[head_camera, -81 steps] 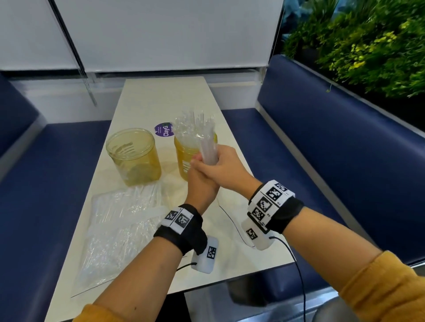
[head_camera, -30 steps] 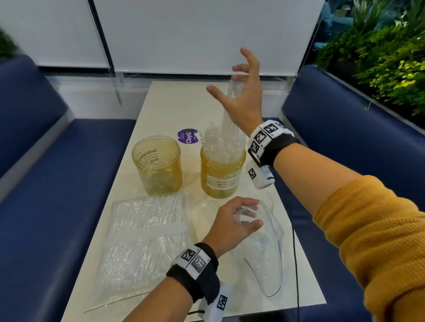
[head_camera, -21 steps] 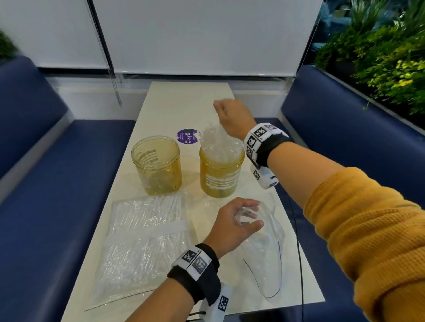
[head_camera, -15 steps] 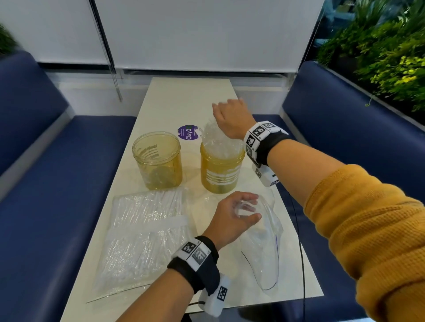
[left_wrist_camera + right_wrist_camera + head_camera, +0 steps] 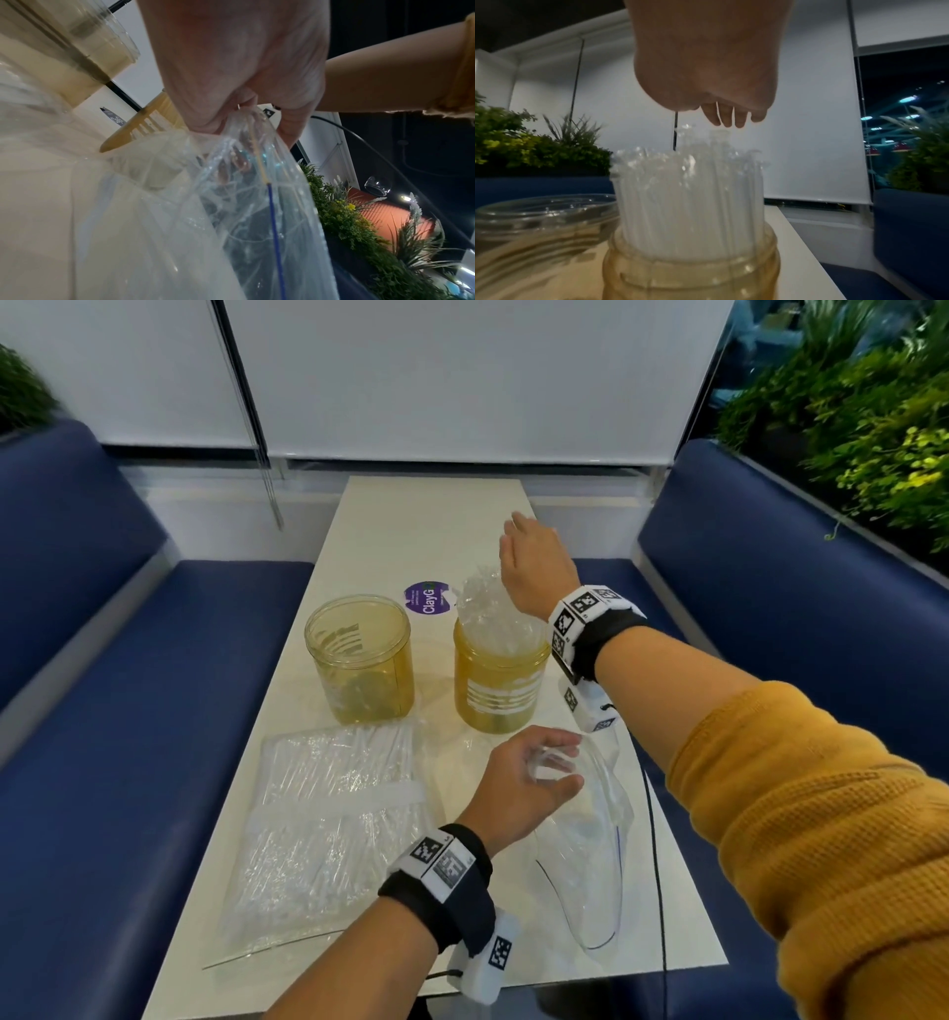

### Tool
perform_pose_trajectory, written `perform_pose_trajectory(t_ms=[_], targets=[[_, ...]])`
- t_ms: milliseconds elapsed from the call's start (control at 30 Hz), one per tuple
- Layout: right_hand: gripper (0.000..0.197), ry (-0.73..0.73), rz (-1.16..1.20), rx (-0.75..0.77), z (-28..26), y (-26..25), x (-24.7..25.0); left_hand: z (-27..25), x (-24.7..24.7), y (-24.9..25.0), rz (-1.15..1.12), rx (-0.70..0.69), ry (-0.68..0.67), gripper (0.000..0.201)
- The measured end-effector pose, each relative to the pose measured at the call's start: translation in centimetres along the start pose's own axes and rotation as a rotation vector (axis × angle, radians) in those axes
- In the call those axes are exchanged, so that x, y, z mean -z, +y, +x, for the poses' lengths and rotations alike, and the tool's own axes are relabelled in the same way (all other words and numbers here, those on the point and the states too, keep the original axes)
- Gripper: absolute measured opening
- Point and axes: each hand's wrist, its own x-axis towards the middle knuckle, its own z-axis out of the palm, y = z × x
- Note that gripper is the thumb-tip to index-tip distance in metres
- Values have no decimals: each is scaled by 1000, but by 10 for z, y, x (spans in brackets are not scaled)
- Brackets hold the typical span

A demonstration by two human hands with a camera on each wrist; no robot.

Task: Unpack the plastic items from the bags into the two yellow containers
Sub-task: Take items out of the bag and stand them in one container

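Over the right container (image 5: 497, 683), at one o'clock, my right hand (image 5: 536, 567) now hovers empty, fingers loose, straws (image 5: 482, 613) just dropped in; my left hand (image 5: 518, 785) still grips the emptied bag (image 5: 585, 865). Full bag (image 5: 328, 834) next.

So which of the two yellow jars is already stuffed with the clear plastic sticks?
The right-hand jar, under the right hand: clear sticks rise above its rim. The left jar looks almost empty.
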Motion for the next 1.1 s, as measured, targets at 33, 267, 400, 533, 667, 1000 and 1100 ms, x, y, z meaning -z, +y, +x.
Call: perform_pose_trajectory(t_ms=[33,267,400,533,667,1000,1100], targets=[[45,41,5,11,2,-2,1,0,0,0,2,-2,4,35],[52,-244,-22,21,-24,-9,-17,-2,-2,-6,64,34,-18,40],[47,-180,76,6,-26,-13,28,0,0,-1,101,26,-41,52],[30,-132,7,-104,-58,-21,87,4,-2,8,166,-23,-58,56],[33,-446,27,-341,-118,-17,125,13,-8,12,250,-71,-65,58],[82,-968,-33,-375,-239,20,16,19,-31,26,334,-148,-72,70],[94,-1006,-67,-394,-253,24,-6,17,-34,28,336,-155,-85,70]])
